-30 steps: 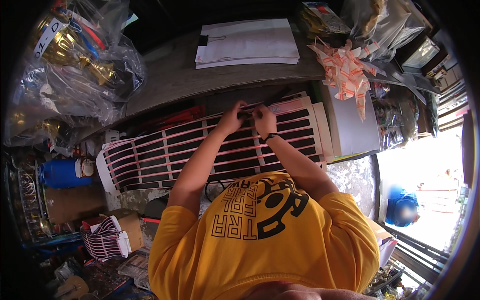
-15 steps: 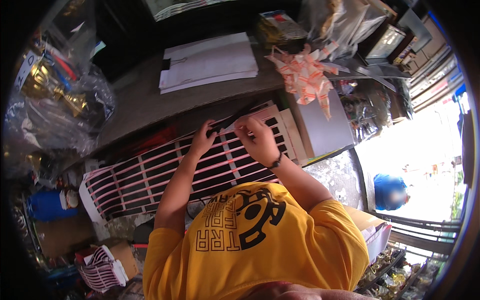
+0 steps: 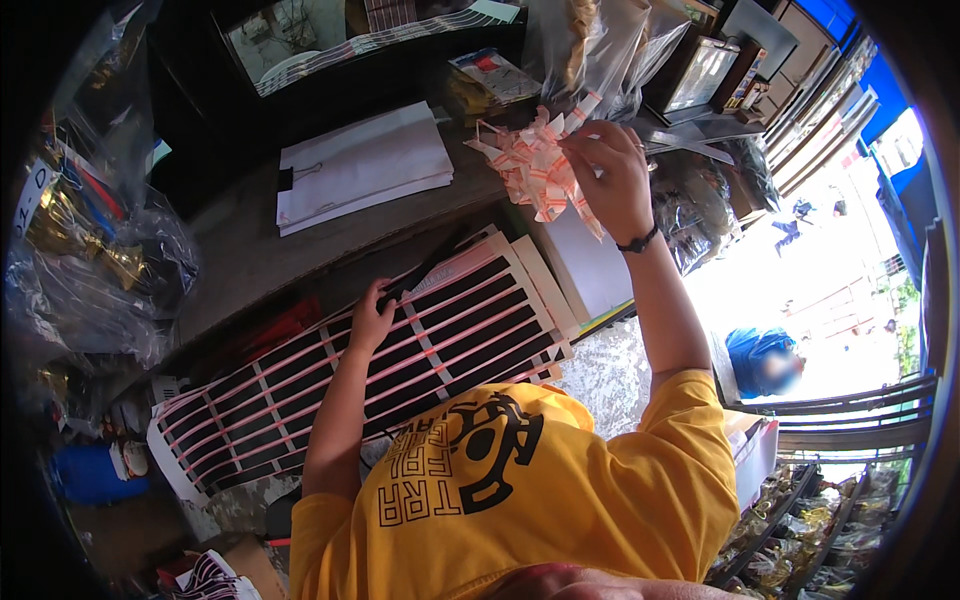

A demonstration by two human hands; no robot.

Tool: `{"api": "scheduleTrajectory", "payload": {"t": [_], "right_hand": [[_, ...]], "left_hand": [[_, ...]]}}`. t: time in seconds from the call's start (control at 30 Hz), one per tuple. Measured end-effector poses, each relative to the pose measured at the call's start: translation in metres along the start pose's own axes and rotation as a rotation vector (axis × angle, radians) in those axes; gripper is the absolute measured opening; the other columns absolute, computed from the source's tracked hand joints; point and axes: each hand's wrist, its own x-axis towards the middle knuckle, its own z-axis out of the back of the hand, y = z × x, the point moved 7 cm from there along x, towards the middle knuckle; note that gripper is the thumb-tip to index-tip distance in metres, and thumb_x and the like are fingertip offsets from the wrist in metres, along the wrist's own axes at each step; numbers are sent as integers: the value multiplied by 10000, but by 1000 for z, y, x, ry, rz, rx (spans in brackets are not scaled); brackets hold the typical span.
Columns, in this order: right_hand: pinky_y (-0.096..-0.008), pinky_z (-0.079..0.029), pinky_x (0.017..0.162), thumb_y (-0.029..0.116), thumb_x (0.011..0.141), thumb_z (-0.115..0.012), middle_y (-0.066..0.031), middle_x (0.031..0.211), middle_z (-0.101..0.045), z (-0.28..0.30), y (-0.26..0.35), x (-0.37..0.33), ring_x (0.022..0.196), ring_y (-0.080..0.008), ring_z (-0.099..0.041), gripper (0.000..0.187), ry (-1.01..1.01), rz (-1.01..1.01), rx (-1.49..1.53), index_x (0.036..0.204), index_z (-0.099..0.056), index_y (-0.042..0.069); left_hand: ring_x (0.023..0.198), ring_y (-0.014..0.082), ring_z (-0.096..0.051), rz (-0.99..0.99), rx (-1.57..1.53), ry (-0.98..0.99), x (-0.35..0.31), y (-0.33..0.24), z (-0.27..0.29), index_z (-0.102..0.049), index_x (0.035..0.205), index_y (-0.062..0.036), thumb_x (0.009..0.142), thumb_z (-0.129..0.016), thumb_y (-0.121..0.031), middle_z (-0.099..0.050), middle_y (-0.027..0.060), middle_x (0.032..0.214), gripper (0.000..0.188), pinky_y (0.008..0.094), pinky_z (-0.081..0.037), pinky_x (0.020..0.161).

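A long sheet of black rectangles [image 3: 440,352] with pinkish-red lines and white edges slopes in front of me, below the desk. At its upper edge my left hand [image 3: 373,318] pinches the near end of a dark strip [image 3: 440,268], which slants up to the right; the exact grip is small to see. My right hand [image 3: 612,172] is raised over the desk's right part. Its thumb and forefinger are closed at a tangled heap of white-and-orange paper strips [image 3: 530,165], apparently on one strip. The heap hangs over the desk edge.
A clipped stack of white paper [image 3: 365,165] lies on the dark desk [image 3: 235,235]. Clear plastic bags with gold-coloured items [image 3: 100,240] crowd the left. A metal ruler [image 3: 695,145] lies beyond my right wrist. Racks of wrapped items [image 3: 790,530] stand low on the right.
My right hand has moved from the sheet's upper edge up and right to the heap of paper strips. The left hand stays at the sheet's upper edge. The view has shifted.
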Motion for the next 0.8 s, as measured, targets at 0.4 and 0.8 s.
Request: {"api": "scheduleTrajectory", "payload": {"t": [0.4,0.8], "right_hand": [[-404,-478,894,55,748,-637,-72,1009,-605,-31,9,8,1009,-279,-561,203,409,115,-175,895,-758,126],[-373,-480,877,-15,798,-524,-128,981,-612,-25,-19,2,995,-304,-583,350,476,-64,69,1039,-749,102]], "left_hand": [[1094,316,-640,14,15,3,0,4,-1,-507,1266,-55,872,-637,-63,-623,167,1226,415,389,-498,916],[1115,318,-636,-19,-21,0,0,1,0,-505,1265,-51,873,-638,-67,-619,168,1238,414,387,-499,916]]}}
